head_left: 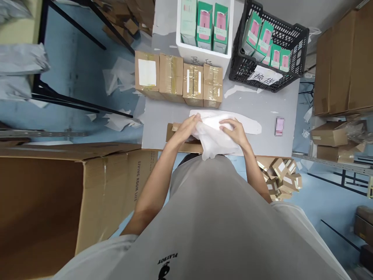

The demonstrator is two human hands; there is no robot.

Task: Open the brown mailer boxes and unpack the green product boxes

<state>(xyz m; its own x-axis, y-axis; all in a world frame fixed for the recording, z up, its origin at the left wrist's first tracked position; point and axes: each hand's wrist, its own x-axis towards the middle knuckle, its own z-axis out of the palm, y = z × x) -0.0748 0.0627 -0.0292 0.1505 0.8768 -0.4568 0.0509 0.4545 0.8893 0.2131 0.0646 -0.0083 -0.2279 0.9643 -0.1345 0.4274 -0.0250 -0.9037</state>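
Note:
Both my hands work a white plastic mailer bag (214, 136) at the near edge of the grey table (262, 144). My left hand (188, 128) grips the bag's left side, fingers curled round it. My right hand (234, 131) presses on the bag's top right, fingers bent over the plastic. Under the bag lies a flat brown cardboard box (178, 137), partly covered. The bag's lower end hangs over the table edge toward my body.
Several taped brown boxes (177, 79) stand in a row behind. A white foam box (204, 29) and a black crate (269, 44) hold green-and-pink cartons. A small pink item (279, 126) lies right. A big open carton (64, 194) stands left; small boxes (281, 177) pile on the floor right.

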